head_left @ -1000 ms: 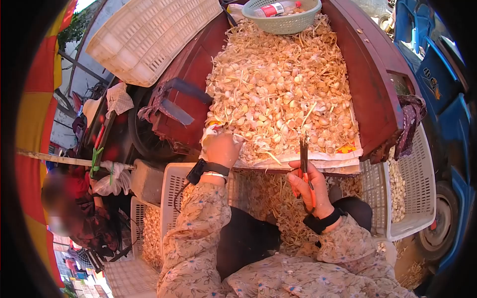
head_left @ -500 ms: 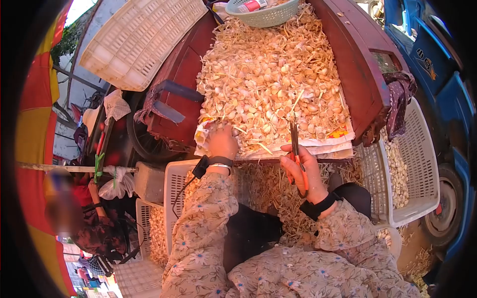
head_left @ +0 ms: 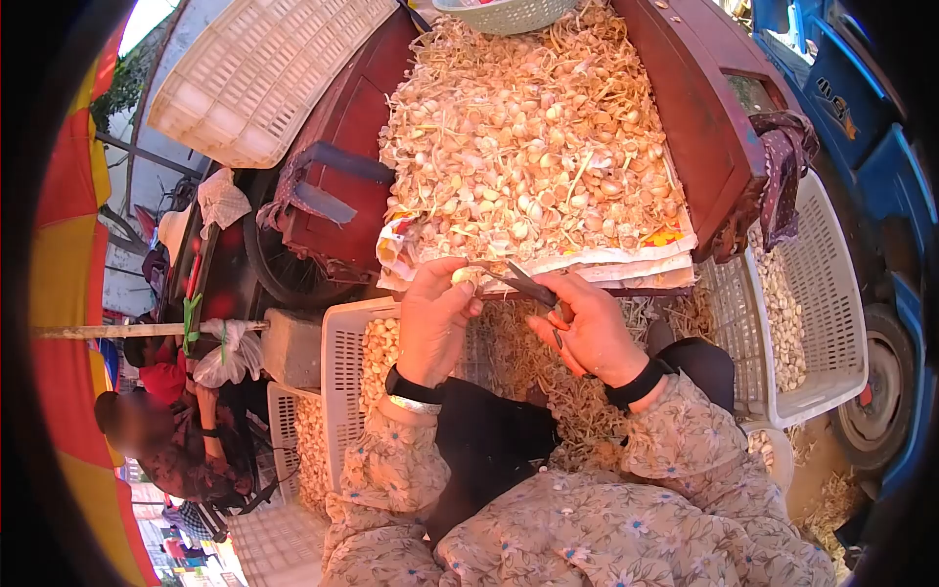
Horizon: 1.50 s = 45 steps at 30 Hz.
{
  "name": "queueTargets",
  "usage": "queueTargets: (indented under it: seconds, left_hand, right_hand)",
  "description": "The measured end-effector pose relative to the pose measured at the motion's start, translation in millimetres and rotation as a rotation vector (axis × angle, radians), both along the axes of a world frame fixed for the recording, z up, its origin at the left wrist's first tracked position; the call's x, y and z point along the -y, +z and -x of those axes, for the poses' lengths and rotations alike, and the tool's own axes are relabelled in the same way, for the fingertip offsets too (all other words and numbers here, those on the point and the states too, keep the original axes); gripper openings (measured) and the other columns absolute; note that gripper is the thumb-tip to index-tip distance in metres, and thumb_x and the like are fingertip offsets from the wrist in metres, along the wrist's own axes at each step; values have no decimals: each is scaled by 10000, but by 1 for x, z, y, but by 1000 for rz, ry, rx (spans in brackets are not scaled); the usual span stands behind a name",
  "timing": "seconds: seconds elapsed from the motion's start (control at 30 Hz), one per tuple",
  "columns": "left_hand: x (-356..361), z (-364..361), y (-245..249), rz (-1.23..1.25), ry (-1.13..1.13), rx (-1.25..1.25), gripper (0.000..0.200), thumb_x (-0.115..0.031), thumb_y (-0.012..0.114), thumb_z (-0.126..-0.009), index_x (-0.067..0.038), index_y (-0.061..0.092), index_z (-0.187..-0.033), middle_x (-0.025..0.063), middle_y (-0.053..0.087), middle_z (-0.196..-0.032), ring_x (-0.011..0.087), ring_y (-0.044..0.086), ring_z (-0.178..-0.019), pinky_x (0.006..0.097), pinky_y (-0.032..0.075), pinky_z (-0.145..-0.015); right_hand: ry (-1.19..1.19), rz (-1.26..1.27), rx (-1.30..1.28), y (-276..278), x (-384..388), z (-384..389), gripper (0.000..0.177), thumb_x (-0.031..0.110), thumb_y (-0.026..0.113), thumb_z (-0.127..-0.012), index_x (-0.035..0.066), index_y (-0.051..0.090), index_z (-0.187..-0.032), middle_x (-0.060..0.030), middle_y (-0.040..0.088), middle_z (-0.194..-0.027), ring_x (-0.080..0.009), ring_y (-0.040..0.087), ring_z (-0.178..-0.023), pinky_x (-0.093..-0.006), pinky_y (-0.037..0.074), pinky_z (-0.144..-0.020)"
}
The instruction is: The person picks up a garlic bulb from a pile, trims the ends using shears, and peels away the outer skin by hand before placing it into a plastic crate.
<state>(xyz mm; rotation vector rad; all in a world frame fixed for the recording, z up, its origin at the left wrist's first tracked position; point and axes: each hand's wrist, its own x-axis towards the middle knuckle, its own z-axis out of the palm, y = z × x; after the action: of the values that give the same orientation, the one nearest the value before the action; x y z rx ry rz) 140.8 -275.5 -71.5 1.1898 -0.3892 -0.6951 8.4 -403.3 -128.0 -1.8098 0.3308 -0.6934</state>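
Note:
Between the thumb and fingers of my left hand (head_left: 437, 318) is a pale garlic clove (head_left: 468, 277). My right hand (head_left: 594, 328) is closed round a pair of scissors (head_left: 528, 285), whose dark blades point left and reach the clove. Both hands are in front of the near edge of a red cart bed (head_left: 342, 186). A thick heap of garlic cloves (head_left: 528, 166), mixed with dry skins and stems, covers the bed on top of a white sheet (head_left: 626, 273).
White plastic crates with cloves stand at left (head_left: 337, 391) and right (head_left: 817, 284). An upturned crate (head_left: 264, 78) leans at upper left. A green basket (head_left: 504, 15) rests on the heap. At left sits another person (head_left: 181, 440); a blue vehicle (head_left: 871, 127) stands at right.
My left hand has come back from the heap's near-left edge and now holds a clove. The scissors in my right hand have swung from pointing up to pointing left, meeting it.

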Motion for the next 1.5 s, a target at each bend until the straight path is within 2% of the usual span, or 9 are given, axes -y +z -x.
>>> queueTargets:
  seconds: [0.37,0.5,0.73,0.77,1.03,1.1,1.2,1.33,1.5]
  left_hand:
    - [-17,22,-16,-82,-16,-16,278,39,571,-808,-2,503,-1075,83,587,-945,147,582,-801,287,506,-737]
    - [-15,33,-25,-53,90,-52,341,15,589,-811,30,491,-1137,84,586,-962,155,579,-831,288,496,-779]
    - [-17,29,-36,-18,126,-24,290,-15,590,-821,11,528,-1103,71,599,-938,136,579,-817,254,494,-744]
    - [-15,30,-35,-24,140,-6,275,-18,592,-819,0,540,-1089,87,598,-937,146,582,-812,248,490,-732]
    - [-60,8,-22,-114,170,-3,168,-49,581,-835,-55,493,-979,148,616,-868,138,571,-662,218,464,-601]
    - [-109,-16,-29,-518,229,128,224,-33,593,-799,-53,504,-1004,168,612,-876,191,585,-704,269,482,-628]
    - [-182,-51,-49,-1620,13,1679,409,-20,629,-718,-26,542,-1118,148,604,-970,270,584,-831,351,485,-732]
    - [-83,-59,-39,-866,160,983,296,-10,611,-766,-27,589,-1060,114,606,-975,175,595,-759,269,475,-699]
    - [71,-83,-37,-631,-209,1312,183,4,637,-723,-15,644,-905,89,609,-829,169,591,-687,259,471,-633]
  right_hand:
    - [25,412,3,-13,2,5,378,128,680,-696,83,564,-1054,-88,515,-723,-285,544,-723,-373,448,-667]
    - [37,391,-15,-25,-1,4,312,54,642,-764,59,575,-1069,-113,554,-783,-226,553,-507,-317,421,-461]
    - [213,62,-215,-2,-4,11,176,68,635,-768,8,598,-929,-107,561,-544,-227,590,-526,-318,447,-501]
    - [376,-425,-419,11,-4,15,159,134,634,-807,5,597,-894,-69,581,-592,-150,572,-495,-283,418,-447]
    - [-133,-990,87,-14,22,17,291,278,578,-861,47,537,-1034,-21,548,-694,-34,404,-429,-189,330,-361]
    - [-133,-1005,77,-15,19,19,294,263,584,-856,47,532,-1048,-28,558,-700,-32,412,-438,-186,331,-363]
    - [-121,-1015,49,-19,18,18,303,239,595,-847,45,525,-1069,-37,575,-714,-31,425,-453,-182,332,-368]
    - [-123,-1030,23,-28,15,11,310,218,613,-831,49,528,-1077,-37,588,-729,-30,433,-464,-176,325,-369]
    - [-125,-1035,-3,-28,20,7,281,153,634,-815,35,536,-1050,-27,567,-717,-47,478,-550,-171,371,-477]
